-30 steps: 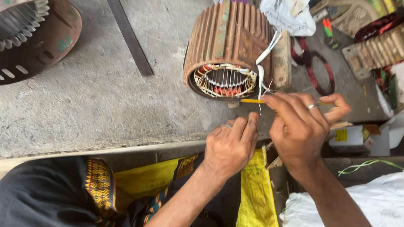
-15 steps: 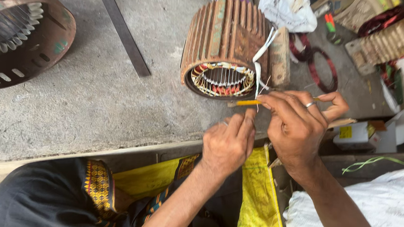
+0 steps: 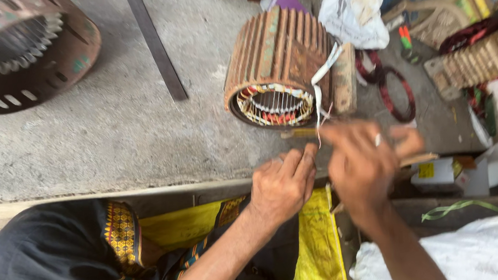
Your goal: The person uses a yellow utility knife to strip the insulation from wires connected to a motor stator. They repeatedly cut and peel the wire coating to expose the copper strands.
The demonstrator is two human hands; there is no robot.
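A ribbed motor core point(image 3: 281, 54) lies on its side on the concrete slab point(image 3: 112, 133), its open end toward the person and showing red and yellow windings inside. Just in front of that open end, the left hand point(image 3: 282, 185) is curled, its fingertips drawn together close to a thin yellow stick point(image 3: 299, 133) that lies right below the core's rim; whether they actually grip it cannot be told. The right hand point(image 3: 363, 160) sits just right of the left one, blurred, with a ring on one finger; its fingers are bunched near the lower end of the white strips point(image 3: 322, 87) that hang down from the core's right side, and whether it pinches them cannot be told. Right of the core lie dark red wire coils point(image 3: 396, 93) and, beyond them, a white bag point(image 3: 354, 7). Far left of the core rests a big round rusty housing point(image 3: 23, 51), and between the two lies a flat dark metal bar point(image 3: 155, 43). A yellow cloth point(image 3: 319, 241) hangs below the hands.
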